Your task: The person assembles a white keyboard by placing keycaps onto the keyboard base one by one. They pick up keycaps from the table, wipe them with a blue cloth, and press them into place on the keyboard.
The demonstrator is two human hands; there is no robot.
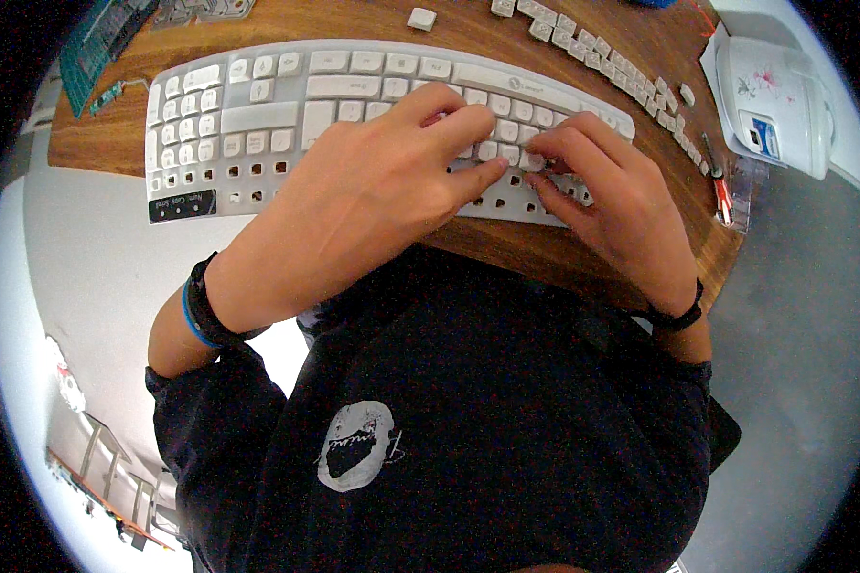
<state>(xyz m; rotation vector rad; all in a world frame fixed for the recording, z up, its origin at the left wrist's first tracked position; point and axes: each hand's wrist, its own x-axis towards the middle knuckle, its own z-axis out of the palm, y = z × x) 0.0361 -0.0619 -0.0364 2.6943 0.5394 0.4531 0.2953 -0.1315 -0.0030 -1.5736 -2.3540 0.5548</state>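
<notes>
A white keyboard (354,86) lies on the wooden table, turned with its lamp strip toward me. Keycaps fill much of it, while square sockets without caps run along the near edge. My left hand (382,172) rests over its middle, thumb and fingers spread and touching the keycaps. Over the right part, my right hand (621,191) has its thumb and index finger on either side of a small white keycap (533,162), seemingly pinching it. Its other fingers are curled, and they partly hide the keys and sockets under them.
Loose white keycaps (621,69) stand in curved rows at the far right, with one single keycap (421,18) behind the keyboard. A red-handled tool (723,202) lies by the right edge, near a white plastic container (774,110). A green circuit board (84,67) is far left.
</notes>
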